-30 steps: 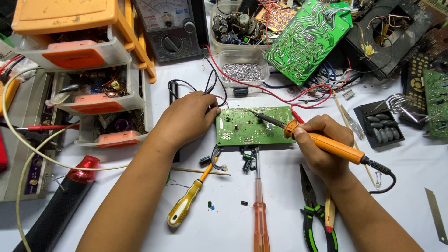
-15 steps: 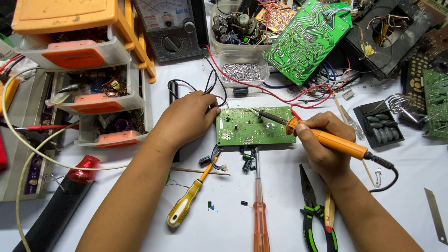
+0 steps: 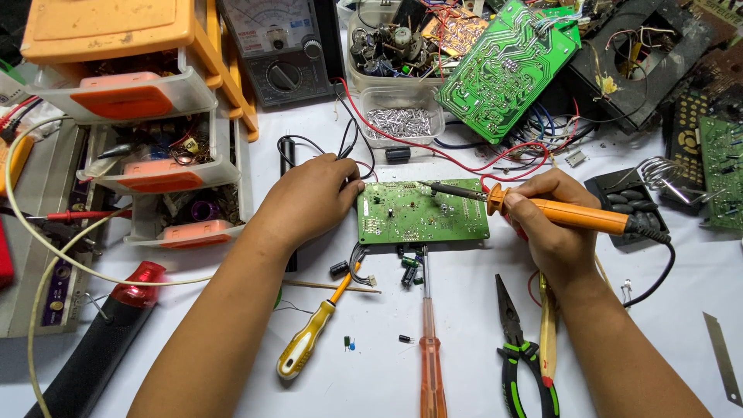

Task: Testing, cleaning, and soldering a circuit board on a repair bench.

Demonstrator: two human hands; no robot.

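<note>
A small green circuit board (image 3: 422, 213) lies solder side up on the white table. My left hand (image 3: 309, 197) presses on its left edge and holds it down. My right hand (image 3: 546, 220) grips an orange-handled soldering iron (image 3: 569, 215); its dark tip rests on the upper middle of the board. Several loose capacitors (image 3: 408, 271) lie just under the board's near edge.
A yellow-handled screwdriver (image 3: 309, 340), an orange screwdriver (image 3: 429, 348) and green-handled pliers (image 3: 520, 356) lie near me. Orange parts drawers (image 3: 147, 131) stand at the left, a grey analogue meter (image 3: 282, 50) and a larger green board (image 3: 507, 66) behind. A blade (image 3: 721, 356) lies far right.
My right hand has tilted the soldering iron flatter and shifted the tip a little across the board. The left hand stays put on the board.
</note>
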